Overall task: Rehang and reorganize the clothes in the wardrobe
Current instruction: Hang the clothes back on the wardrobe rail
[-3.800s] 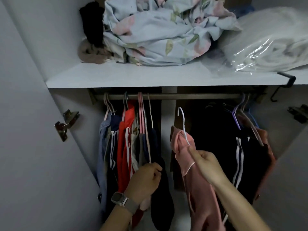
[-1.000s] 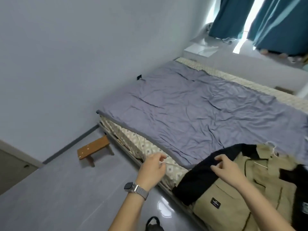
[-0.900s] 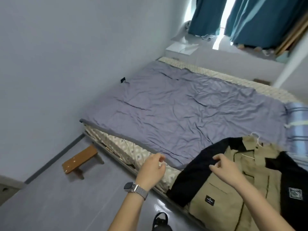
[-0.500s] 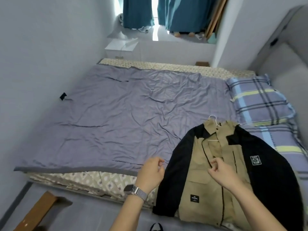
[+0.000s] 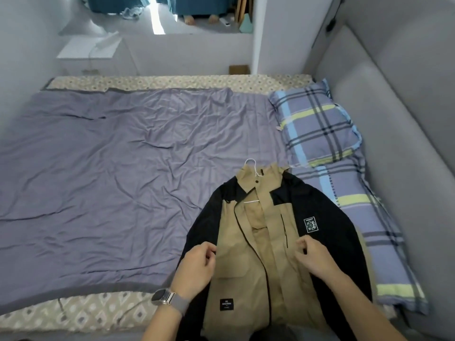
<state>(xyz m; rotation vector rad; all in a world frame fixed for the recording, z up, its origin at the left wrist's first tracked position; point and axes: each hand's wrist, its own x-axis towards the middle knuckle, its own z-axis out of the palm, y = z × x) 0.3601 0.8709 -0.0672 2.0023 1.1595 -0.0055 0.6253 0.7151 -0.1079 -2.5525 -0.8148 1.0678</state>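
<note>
To lift the jacket (image 5: 268,242) cleanly, I take it near the collar, where the white hanger (image 5: 253,168) sits inside, so it stays seated. The jacket lies front up and open on the bed (image 5: 110,180), collar away from me, beside the plaid pillow (image 5: 317,124). My left hand (image 5: 197,267) hovers loosely curled over its left front edge, gripping nothing. My right hand (image 5: 312,257) is curled over the right front panel; I cannot tell whether it pinches fabric.
</note>
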